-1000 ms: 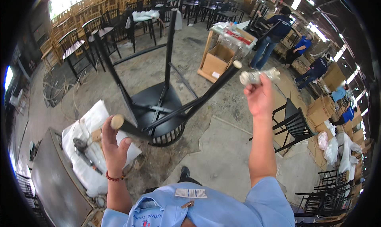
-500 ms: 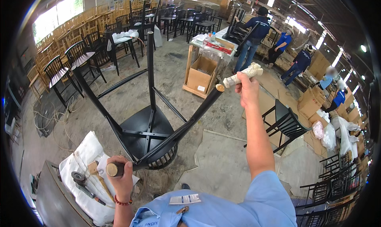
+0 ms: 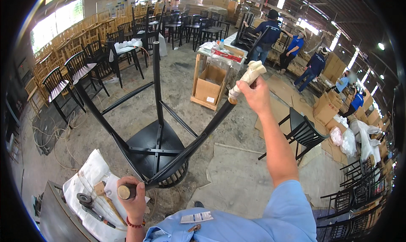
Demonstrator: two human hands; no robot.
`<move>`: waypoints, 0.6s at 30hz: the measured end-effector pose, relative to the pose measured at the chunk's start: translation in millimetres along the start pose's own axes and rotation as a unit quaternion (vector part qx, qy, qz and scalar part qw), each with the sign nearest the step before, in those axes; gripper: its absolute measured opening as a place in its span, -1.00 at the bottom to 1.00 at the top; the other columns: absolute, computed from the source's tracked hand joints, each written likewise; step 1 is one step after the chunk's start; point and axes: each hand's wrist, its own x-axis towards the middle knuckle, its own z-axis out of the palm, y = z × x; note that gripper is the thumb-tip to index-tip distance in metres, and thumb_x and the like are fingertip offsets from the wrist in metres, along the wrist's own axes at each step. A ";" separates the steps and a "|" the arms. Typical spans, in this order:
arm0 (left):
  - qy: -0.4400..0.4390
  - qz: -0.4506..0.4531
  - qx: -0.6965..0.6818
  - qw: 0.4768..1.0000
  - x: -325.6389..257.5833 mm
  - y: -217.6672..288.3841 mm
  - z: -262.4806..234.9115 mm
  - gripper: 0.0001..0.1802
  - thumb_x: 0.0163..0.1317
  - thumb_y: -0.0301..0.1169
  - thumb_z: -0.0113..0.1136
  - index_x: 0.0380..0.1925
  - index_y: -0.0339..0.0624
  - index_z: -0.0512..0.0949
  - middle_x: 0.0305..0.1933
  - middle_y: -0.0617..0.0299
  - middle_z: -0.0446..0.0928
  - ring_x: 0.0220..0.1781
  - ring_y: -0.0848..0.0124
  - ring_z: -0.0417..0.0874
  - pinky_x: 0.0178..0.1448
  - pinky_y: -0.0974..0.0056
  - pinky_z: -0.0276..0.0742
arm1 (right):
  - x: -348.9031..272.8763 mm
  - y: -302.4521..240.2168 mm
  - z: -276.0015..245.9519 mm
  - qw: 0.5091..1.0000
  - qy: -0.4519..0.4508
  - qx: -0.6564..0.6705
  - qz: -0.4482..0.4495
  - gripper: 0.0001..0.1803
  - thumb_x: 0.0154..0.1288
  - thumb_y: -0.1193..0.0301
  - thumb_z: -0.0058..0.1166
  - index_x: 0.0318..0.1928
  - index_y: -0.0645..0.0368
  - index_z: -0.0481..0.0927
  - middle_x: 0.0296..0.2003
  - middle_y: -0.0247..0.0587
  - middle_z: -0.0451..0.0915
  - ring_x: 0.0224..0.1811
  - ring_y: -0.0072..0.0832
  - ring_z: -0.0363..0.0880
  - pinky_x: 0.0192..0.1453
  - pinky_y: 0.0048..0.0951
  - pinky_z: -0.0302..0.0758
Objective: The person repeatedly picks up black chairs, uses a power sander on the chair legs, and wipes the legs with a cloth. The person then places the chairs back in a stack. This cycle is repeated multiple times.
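An upturned black chair [image 3: 173, 142] stands in front of me, its legs pointing up and the crossed braces under its seat showing. My left hand [image 3: 134, 202] is closed around one chair leg close to its round bare-wood end. Raised at the right, my right hand [image 3: 256, 94] grips a cream, knobbly wrapped bundle [image 3: 252, 71]; what is inside it I cannot make out. The bundle's lower end is at the bare tip of another leg of the chair, seemingly touching it.
At my left a white sheet [image 3: 80, 208] carries a brush [image 3: 103, 193] and a black grinder-like tool [image 3: 86, 200]. A wooden stand [image 3: 196, 87] with a cardboard box is ahead. A black chair [image 3: 311, 134] stands right. Several co-workers [image 3: 266, 34] and rows of chairs are farther off.
My right hand has tilted the cream bundle more upright and brought its lower end down onto the leg tip. My left hand keeps its hold on the other leg.
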 end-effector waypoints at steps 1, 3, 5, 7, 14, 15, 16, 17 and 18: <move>-0.004 0.016 0.014 1.000 0.0 -0.6 -1.1 -0.75 0.14 -0.66 0.28 -0.28 -0.20 0.41 -0.29 0.23 0.46 -0.29 0.49 0.43 -0.14 0.38 0.39 | -3.2 -2.0 1.4 1.000 -0.007 -0.028 0.002 -0.60 0.10 0.25 0.32 -0.14 0.27 0.59 -0.32 -0.17 0.69 -0.30 -0.50 0.66 -0.17 -0.42 0.56; -0.004 0.028 0.022 0.999 0.0 -1.8 -1.6 -0.74 0.14 -0.66 0.29 -0.28 -0.20 0.41 -0.29 0.23 0.46 -0.29 0.49 0.43 -0.14 0.38 0.40 | -4.0 -6.3 3.0 0.997 -0.005 -0.072 0.003 -0.57 0.08 0.23 0.33 -0.14 0.28 0.60 -0.31 -0.13 0.70 -0.28 -0.47 0.68 -0.16 -0.42 0.56; 0.004 0.019 0.009 1.000 -1.3 -2.3 0.9 -0.74 0.13 -0.66 0.30 -0.28 -0.20 0.41 -0.30 0.23 0.46 -0.29 0.49 0.44 -0.14 0.38 0.40 | -3.0 -9.4 -0.8 0.994 0.013 -0.106 0.000 -0.55 0.06 0.21 0.34 -0.14 0.29 0.60 -0.31 -0.09 0.71 -0.28 -0.41 0.70 -0.16 -0.41 0.57; 0.000 0.014 0.004 1.000 -1.6 -2.8 -0.1 -0.73 0.12 -0.66 0.30 -0.28 -0.20 0.41 -0.30 0.23 0.47 -0.29 0.49 0.44 -0.14 0.39 0.40 | -9.8 -11.4 -5.1 0.995 -0.010 -0.097 0.002 -0.55 0.06 0.20 0.35 -0.16 0.30 0.60 -0.33 -0.07 0.71 -0.30 -0.35 0.71 -0.18 -0.38 0.58; -0.003 -0.009 -0.019 1.000 -1.9 -5.0 -3.3 -0.73 0.12 -0.66 0.31 -0.29 -0.20 0.41 -0.30 0.24 0.48 -0.31 0.49 0.45 -0.16 0.39 0.41 | -11.3 -11.8 -1.7 0.992 0.010 -0.108 -0.058 -0.56 0.06 0.20 0.35 -0.19 0.30 0.60 -0.39 -0.05 0.69 -0.36 -0.24 0.70 -0.23 -0.30 0.58; -0.007 -0.004 -0.011 1.000 -1.5 -3.3 -3.3 -0.73 0.12 -0.66 0.31 -0.29 -0.21 0.41 -0.30 0.24 0.48 -0.30 0.50 0.45 -0.15 0.39 0.41 | -13.3 -12.5 -1.8 0.989 0.007 -0.132 -0.060 -0.57 0.06 0.21 0.35 -0.19 0.30 0.60 -0.40 -0.06 0.69 -0.37 -0.24 0.70 -0.24 -0.30 0.58; -0.011 -0.002 -0.002 1.000 -1.7 -1.5 -3.4 -0.73 0.11 -0.66 0.31 -0.29 -0.21 0.42 -0.30 0.24 0.48 -0.30 0.50 0.45 -0.15 0.39 0.41 | -17.2 -12.0 -0.7 0.986 0.002 -0.156 -0.061 -0.57 0.06 0.21 0.35 -0.19 0.30 0.60 -0.41 -0.07 0.69 -0.38 -0.25 0.69 -0.24 -0.31 0.58; -0.015 0.001 0.006 1.000 -1.9 -0.6 -4.0 -0.73 0.11 -0.66 0.31 -0.29 -0.21 0.42 -0.30 0.24 0.48 -0.30 0.50 0.45 -0.15 0.40 0.41 | -20.0 -11.7 0.2 0.982 -0.003 -0.181 -0.061 -0.57 0.06 0.22 0.35 -0.19 0.30 0.60 -0.42 -0.07 0.68 -0.38 -0.25 0.69 -0.24 -0.31 0.57; -0.025 0.010 0.023 0.999 -2.0 -1.0 -5.2 -0.75 0.14 -0.64 0.30 -0.29 -0.20 0.41 -0.29 0.25 0.47 -0.29 0.50 0.45 -0.14 0.39 0.41 | -20.5 -11.8 -0.2 0.984 0.019 -0.165 -0.057 -0.57 0.06 0.22 0.35 -0.19 0.30 0.60 -0.42 -0.07 0.68 -0.38 -0.26 0.69 -0.25 -0.31 0.57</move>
